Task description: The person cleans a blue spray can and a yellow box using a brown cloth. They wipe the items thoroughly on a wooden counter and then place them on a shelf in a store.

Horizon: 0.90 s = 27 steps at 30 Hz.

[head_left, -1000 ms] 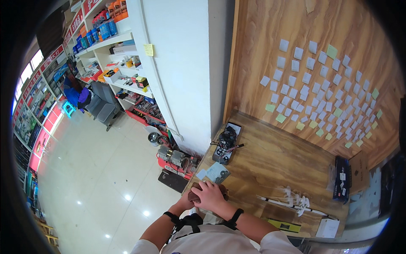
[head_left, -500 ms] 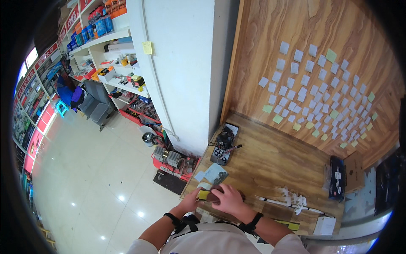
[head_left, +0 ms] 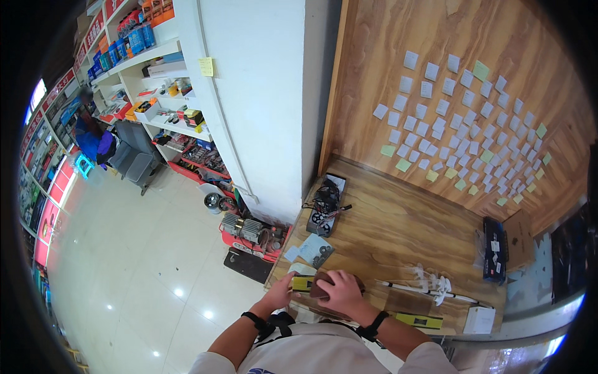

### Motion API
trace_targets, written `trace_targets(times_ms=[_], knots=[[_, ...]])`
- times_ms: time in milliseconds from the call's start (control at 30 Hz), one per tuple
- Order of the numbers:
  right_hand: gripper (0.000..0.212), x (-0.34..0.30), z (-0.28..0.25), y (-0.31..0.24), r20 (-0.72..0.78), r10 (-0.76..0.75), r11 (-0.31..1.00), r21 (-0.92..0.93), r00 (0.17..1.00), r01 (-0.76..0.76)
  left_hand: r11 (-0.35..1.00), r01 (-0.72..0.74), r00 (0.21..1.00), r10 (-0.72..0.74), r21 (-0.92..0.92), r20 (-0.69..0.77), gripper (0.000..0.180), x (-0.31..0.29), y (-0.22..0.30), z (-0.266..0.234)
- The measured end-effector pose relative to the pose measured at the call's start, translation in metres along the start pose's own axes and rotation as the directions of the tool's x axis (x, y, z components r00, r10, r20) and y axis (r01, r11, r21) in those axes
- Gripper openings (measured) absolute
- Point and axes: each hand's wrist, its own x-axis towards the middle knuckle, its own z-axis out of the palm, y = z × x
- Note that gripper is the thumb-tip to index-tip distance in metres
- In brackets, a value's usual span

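Close to my body, at the table's near left corner, my left hand [head_left: 278,295] is closed on the left end of a small yellow-green box [head_left: 303,283]. My right hand [head_left: 342,292] curls over a brown block-like piece [head_left: 322,284] that sits against the right side of the box. My fingers cover part of that piece, so its kind is unclear. Something dark brown shows just behind my right hand. To the right, near the table's front edge, lies a flat yellow-green package [head_left: 418,320] with a dark panel.
The wooden table [head_left: 398,230] bears a tray of black cables and parts [head_left: 327,202], a printed leaflet [head_left: 316,249], white rods with a bundled strip [head_left: 430,290], a white box [head_left: 479,320] and a dark blue box [head_left: 495,249]. A red-based compressor [head_left: 249,232] stands on the floor beside the pillar.
The view has shifted slightly, and more of the yellow-green package at the front edge shows. More of the yellow-green box is visible between my hands. Both hands keep their holds.
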Motion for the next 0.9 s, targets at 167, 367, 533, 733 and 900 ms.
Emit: trace_targets(times_ms=[167,367,533,733,900], knots=[[0.05,-0.015,-0.005,0.015,-0.151,0.043,0.997,0.072,0.988,-0.032,0.998,0.01,0.999,-0.013,0.068,0.041,0.083,0.002,0.006,-0.008],[0.052,0.043,0.004,-0.036,-0.155,-0.031,0.984,0.168,0.987,0.058,0.987,-0.067,0.998,0.069,0.143,-0.006,0.074,0.006,-0.013,0.0],[0.053,0.056,0.035,-0.052,0.005,-0.067,0.997,0.04,0.998,0.067,0.922,-0.38,0.923,0.372,0.077,0.099,0.075,0.01,-0.027,-0.003],[0.051,0.007,0.002,0.0,-0.062,0.014,0.999,0.034,0.998,-0.012,0.996,0.01,1.0,-0.009,0.083,-0.011,0.078,0.01,0.006,0.003],[0.049,-0.039,0.005,0.031,-0.286,0.202,0.975,0.15,0.937,-0.165,0.998,0.059,0.996,-0.059,0.008,0.074,0.102,0.01,-0.001,-0.005]])
